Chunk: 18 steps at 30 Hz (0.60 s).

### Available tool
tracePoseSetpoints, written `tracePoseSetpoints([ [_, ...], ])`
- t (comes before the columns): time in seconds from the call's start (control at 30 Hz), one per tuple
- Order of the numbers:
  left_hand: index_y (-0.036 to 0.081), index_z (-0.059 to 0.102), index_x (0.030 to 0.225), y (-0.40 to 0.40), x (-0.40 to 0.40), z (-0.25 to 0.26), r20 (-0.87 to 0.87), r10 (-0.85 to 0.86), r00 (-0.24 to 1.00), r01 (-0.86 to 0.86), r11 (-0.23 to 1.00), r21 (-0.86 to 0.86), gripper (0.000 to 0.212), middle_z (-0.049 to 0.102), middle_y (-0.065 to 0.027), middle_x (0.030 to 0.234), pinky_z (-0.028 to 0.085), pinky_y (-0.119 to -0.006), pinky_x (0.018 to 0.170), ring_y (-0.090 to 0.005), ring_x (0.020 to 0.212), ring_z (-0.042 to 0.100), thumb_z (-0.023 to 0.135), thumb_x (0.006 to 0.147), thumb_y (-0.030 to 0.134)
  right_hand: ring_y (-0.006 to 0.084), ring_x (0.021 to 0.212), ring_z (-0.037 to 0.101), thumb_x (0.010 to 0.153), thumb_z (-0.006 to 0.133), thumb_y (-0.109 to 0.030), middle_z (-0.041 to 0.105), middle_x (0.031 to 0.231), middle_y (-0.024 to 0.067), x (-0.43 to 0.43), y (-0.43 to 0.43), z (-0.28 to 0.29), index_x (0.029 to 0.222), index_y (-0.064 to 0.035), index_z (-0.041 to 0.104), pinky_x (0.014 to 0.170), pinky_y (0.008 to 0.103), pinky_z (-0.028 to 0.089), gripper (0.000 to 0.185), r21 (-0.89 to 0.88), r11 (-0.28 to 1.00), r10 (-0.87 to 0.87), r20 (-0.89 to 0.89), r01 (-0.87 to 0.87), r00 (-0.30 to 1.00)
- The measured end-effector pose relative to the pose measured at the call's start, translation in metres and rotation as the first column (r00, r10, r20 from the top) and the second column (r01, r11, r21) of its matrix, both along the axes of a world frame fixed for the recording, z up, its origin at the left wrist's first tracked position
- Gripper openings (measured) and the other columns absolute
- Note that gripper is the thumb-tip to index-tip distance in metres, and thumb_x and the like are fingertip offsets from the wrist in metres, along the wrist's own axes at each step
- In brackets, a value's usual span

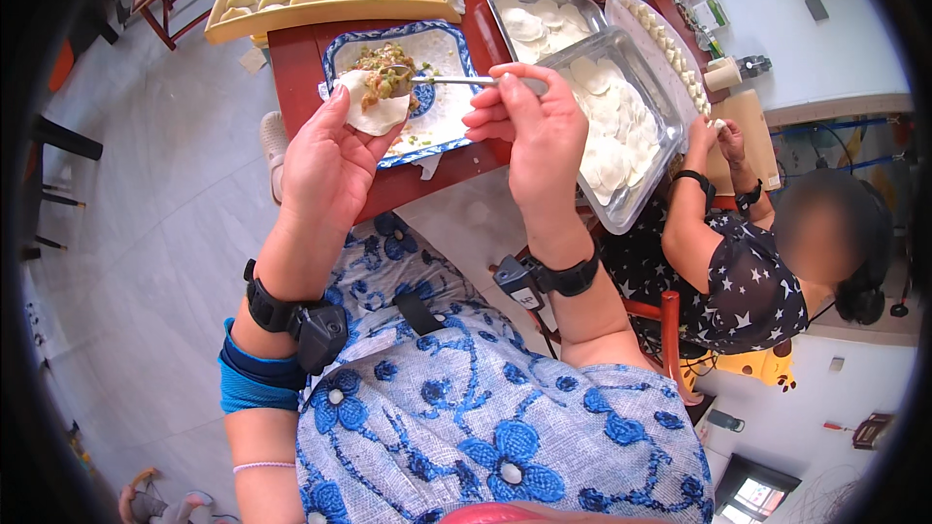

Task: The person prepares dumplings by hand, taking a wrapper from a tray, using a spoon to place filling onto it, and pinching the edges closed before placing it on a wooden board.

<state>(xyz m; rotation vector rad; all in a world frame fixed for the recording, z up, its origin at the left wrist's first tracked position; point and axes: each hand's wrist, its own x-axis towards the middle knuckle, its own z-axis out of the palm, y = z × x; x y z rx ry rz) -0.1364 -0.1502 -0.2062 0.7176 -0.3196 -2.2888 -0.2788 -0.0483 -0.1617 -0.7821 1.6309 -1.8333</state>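
Observation:
My left hand (328, 145) holds a round dumpling wrapper (371, 113) above the near left edge of a blue-rimmed square dish (444, 138). Between the fingers of my right hand (535, 113) is the handle of a metal spoon (459, 80). Its bowl, loaded with chopped filling (397, 84), is over the wrapper; some filling lies against the wrapper. More filling sits in the dish behind, partly hidden by the spoon. A metal tray of flat wrappers (615, 131) stands just right of my right hand.
Folded dumplings fill a yellow tray (269, 20) at the back left. Another metal tray of wrappers (539, 22) and an oval tray of small dumplings (655, 33) stand right on the red table (306, 73). A co-worker (721, 255) sits right, hands by the oval tray.

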Motion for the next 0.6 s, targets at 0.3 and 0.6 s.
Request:
tracePoseSetpoints([
  [0.3, -0.006, 0.043, 0.132, -0.002, 0.000, -0.011, 0.000, 0.026, 1.000, -0.026, 0.999, 0.034, 0.035, 0.053, -0.0200, 0.132, 0.047, -0.049, 0.105, -0.0324, 0.122, 0.056, 0.036, 0.106, 0.017, 0.0259, 0.086, 0.068, 0.081, 0.064, -0.004, 0.065, 0.097, 0.0137, 0.014, 0.018, -0.034, 0.109, 0.0018, 0.060, 0.070, 0.0333, 0.058, 0.029, 0.015, 0.931, 0.039, -0.997, -0.364, 0.061],
  [0.6, -0.004, 0.043, 0.132, 0.000, 0.001, -0.011, 0.019, 0.018, 1.000, -0.019, 0.998, 0.062, 0.035, 0.053, -0.0203, 0.132, 0.047, -0.050, 0.105, -0.0336, 0.121, 0.056, 0.036, 0.106, 0.018, 0.0247, 0.078, 0.068, 0.084, 0.065, 0.002, 0.065, 0.093, 0.0124, 0.005, 0.023, -0.029, 0.110, -0.0014, 0.061, 0.065, 0.0314, 0.057, 0.026, -0.132, 0.948, -0.021, -0.933, -0.288, 0.358],
])
